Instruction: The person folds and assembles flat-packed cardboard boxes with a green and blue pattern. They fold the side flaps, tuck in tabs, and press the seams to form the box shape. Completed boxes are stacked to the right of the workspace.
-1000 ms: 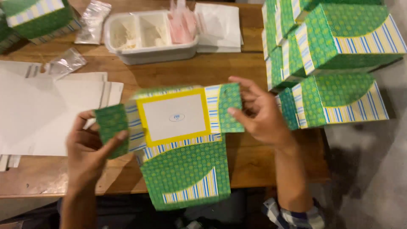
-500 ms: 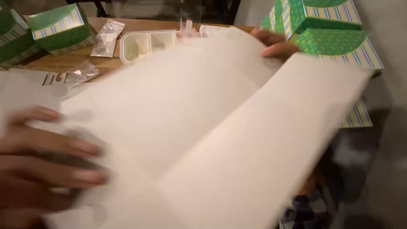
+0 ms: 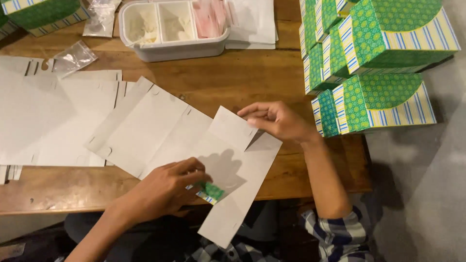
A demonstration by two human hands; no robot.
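A flat unfolded cardboard box blank (image 3: 160,138) lies white side up on the wooden table (image 3: 228,77). My left hand (image 3: 167,187) rests on its near part and pinches a small flap whose green patterned side (image 3: 209,190) shows. My right hand (image 3: 276,120) presses on the blank's far right flap, which is lifted along a crease. The near corner of the blank hangs over the table's front edge.
A stack of white flat blanks (image 3: 43,116) lies at the left. Folded green patterned boxes (image 3: 383,58) are piled at the right edge. A white divided tray (image 3: 170,29) stands at the back, beside small clear bags (image 3: 73,57). Another green box (image 3: 39,12) sits far left.
The blank was held up with its green printed side facing me, then flipped over. It now lies white side up on the table with both hands on it.
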